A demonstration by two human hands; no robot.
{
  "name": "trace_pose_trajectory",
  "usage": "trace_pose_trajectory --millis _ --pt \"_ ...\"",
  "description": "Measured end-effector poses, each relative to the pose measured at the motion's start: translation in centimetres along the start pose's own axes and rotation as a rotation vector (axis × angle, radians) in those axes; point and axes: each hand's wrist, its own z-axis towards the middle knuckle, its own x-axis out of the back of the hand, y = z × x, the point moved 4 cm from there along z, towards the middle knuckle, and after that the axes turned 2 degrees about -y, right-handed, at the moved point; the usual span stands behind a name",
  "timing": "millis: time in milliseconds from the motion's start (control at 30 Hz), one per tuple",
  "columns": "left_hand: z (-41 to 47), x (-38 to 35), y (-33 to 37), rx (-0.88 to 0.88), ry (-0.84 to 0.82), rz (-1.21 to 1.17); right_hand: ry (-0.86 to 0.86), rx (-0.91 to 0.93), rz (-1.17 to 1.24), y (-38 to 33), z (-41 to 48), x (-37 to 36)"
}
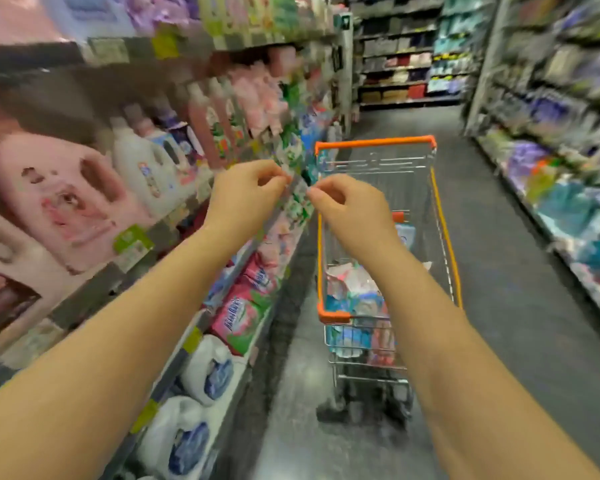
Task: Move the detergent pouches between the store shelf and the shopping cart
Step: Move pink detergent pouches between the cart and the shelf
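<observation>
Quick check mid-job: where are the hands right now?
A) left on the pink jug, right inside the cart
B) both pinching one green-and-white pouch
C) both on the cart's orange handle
B: the left hand and right hand each pinch the top of the green-and-white pouch, held up beside the cart.

On my feed, the left forearm (118, 341) and right forearm (447, 358) are uncovered from the near frame edge to the wrists. The left hand (246, 195) and right hand (350, 209) are bare. Finer detail on the fingers (274, 172) is blurred.
</observation>
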Motion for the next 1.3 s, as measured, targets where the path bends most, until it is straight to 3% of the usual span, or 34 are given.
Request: trace_pose_trajectory --millis 300,467,700,1067,1300 --pt "9.5 -23.0 -7.9 0.179 -0.297 -0.269 0.077 -0.551 -0.114 21.7 4.5 1.8" --pt "11.9 -32.4 -13.2 0.395 -0.422 -0.300 0.098 -0.773 -0.087 30.6 5.6 1.1" --pt "11.2 -42.7 -16.2 0.567 -0.580 -0.254 0.008 -1.045 0.002 41.6 5.0 -2.0" --pt "13.5 -52.7 -21.8 0.838 -0.604 -0.184 -0.229 -1.130 0.018 54.2 12.0 -5.8" --pt "10.3 -54.0 -24.9 0.939 -0.544 -0.171 -0.462 -1.179 0.038 56.0 10.3 -10.7"
